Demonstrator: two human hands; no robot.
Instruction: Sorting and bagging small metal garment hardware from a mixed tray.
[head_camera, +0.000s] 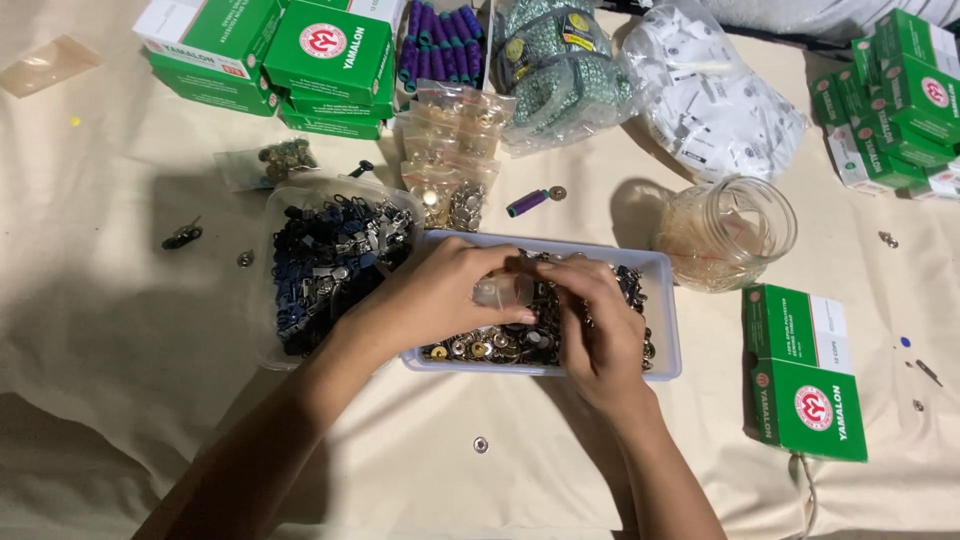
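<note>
Both hands work over a pale lavender tray (668, 330) filled with small metal snap buttons (490, 345). My left hand (440, 295) pinches a small clear plastic bag (503, 291) above the buttons. My right hand (598, 325) meets it from the right, fingers curled at the bag's edge and over the buttons. Whether it holds a button is hidden by the fingers.
A clear tub of dark zipper sliders (330, 260) sits left of the tray. A clear jar (730, 235) stands to the right, green boxes (805, 385) nearer. Behind are green boxes (300, 55), purple spools (440, 40), bagged buttons (455, 150) and plastic bags (715, 95). A loose button (481, 444) lies on the cloth.
</note>
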